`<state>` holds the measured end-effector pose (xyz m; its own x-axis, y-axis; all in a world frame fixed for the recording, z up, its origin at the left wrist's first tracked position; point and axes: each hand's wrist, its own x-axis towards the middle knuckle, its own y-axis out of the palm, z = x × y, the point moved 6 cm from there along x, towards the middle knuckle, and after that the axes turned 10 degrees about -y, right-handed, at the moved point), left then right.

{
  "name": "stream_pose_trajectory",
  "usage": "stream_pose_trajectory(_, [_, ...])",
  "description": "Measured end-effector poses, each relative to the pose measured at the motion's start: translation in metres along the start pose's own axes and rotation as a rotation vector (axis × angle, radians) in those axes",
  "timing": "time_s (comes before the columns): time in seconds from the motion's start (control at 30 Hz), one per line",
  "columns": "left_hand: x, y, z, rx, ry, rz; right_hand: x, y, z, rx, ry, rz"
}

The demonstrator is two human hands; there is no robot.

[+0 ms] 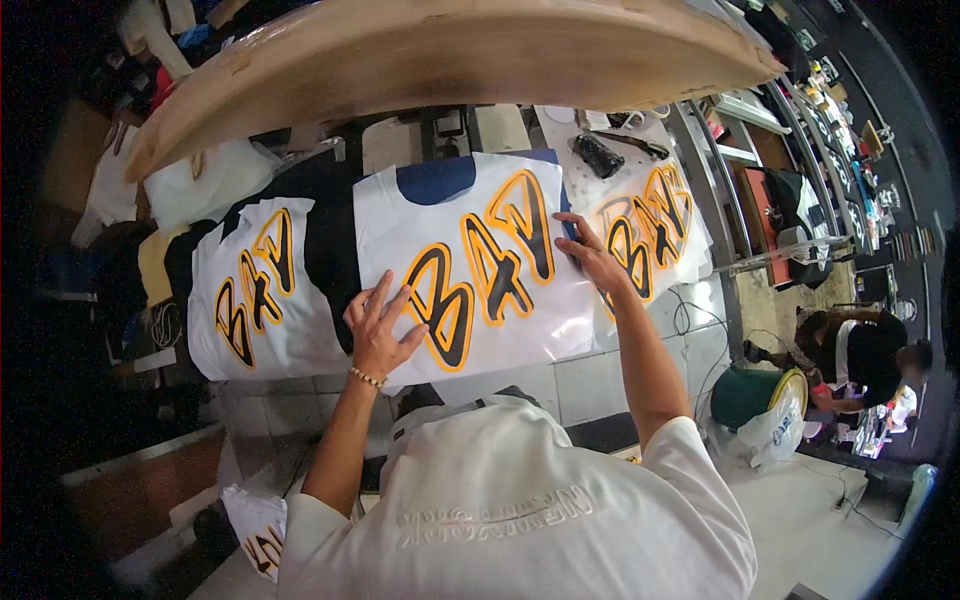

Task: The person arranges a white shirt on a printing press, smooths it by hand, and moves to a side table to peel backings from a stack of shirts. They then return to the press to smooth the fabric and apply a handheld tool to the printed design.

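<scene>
A white T-shirt [385,225] lies flat in front of me, with blue showing through its neck opening. Black and orange "BAD" lettering [490,275] covers its front, and a glossy clear sheet seems to lie over it. My left hand [375,325] rests with fingers spread at the lower left of the letter B. At the right edge of the shirt, my right hand [590,258] has its fingers apart, the tips touching the border beside the letter D. Further right are clear sheets [650,240] printed with the same lettering.
To the left, another white shirt with "BAD" lettering [255,285] lies on black cloth [330,235]. A large beige curved panel [450,55] spans overhead. A black object [597,156] sits behind the sheets. A green drum [745,398], a white plastic bag [775,430] and another person [865,355] are at right.
</scene>
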<state>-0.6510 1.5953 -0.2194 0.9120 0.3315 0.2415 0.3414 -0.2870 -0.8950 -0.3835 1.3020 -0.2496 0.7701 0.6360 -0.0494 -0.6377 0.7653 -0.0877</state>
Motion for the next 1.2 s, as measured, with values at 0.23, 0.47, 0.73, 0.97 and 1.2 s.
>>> stream_pose_trajectory(0.23, [0.001,-0.002,-0.001,-0.007,0.018,-0.02,-0.003,0.002,0.012,-0.033,0.005,0.01])
stream_pose_trajectory(0.47, [0.001,-0.004,-0.002,0.003,0.021,-0.017,-0.002,0.001,0.003,-0.036,0.034,0.02])
stream_pose_trajectory(0.73, [0.013,-0.01,-0.008,0.029,-0.011,-0.005,-0.006,0.004,0.02,-0.107,0.213,0.058])
stream_pose_trajectory(0.97, [0.036,-0.01,-0.017,-0.007,-0.093,-0.013,0.008,-0.001,0.01,-0.399,-0.118,-0.002])
stream_pose_trajectory(1.2, [0.042,-0.007,-0.021,0.006,-0.019,-0.054,0.006,0.004,0.026,-0.482,-0.147,0.005])
